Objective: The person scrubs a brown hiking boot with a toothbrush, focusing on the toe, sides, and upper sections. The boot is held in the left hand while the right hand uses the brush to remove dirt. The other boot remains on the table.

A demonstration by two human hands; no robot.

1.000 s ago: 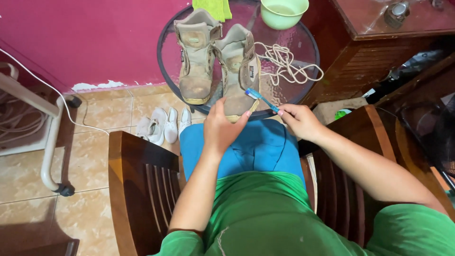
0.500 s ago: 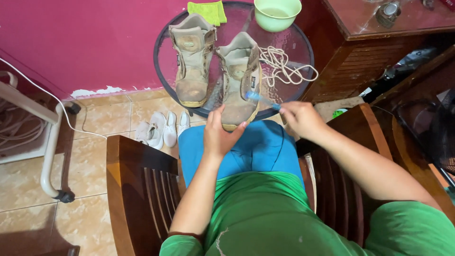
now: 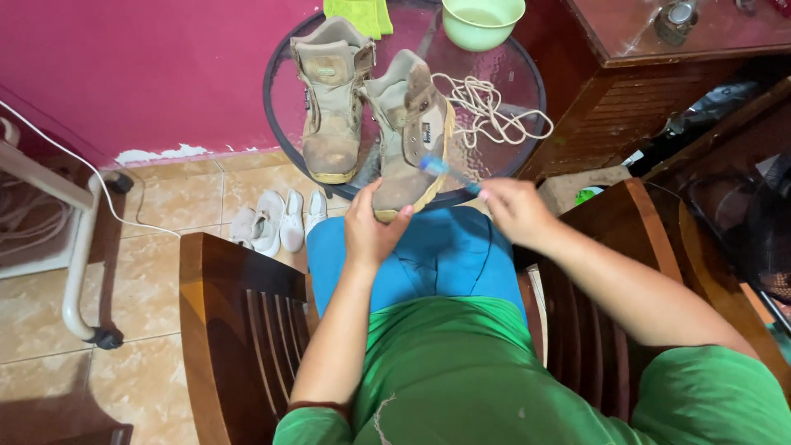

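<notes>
Two tan boots on round glass desk (image 3: 527,91): left boot (image 3: 331,99) upright, untouched; right boot (image 3: 409,132) tilted at near edge. Left hand (image 3: 372,232), grip clamped on right boot's toe. Right hand (image 3: 517,210), grip closed around blue toothbrush (image 3: 449,174), bristle end against boot's side. Loose cream laces (image 3: 486,107) just beside, green bowl (image 3: 482,18) at far rim, white shoes (image 3: 276,221) on floor below

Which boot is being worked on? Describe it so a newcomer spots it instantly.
Find the round glass table against the magenta wall. Two tan boots stand on it; take the nearer boot, beside the loose cord. Unlike the other boot, the left hand grips its toe and the right hand holds a blue brush to its side.
</notes>
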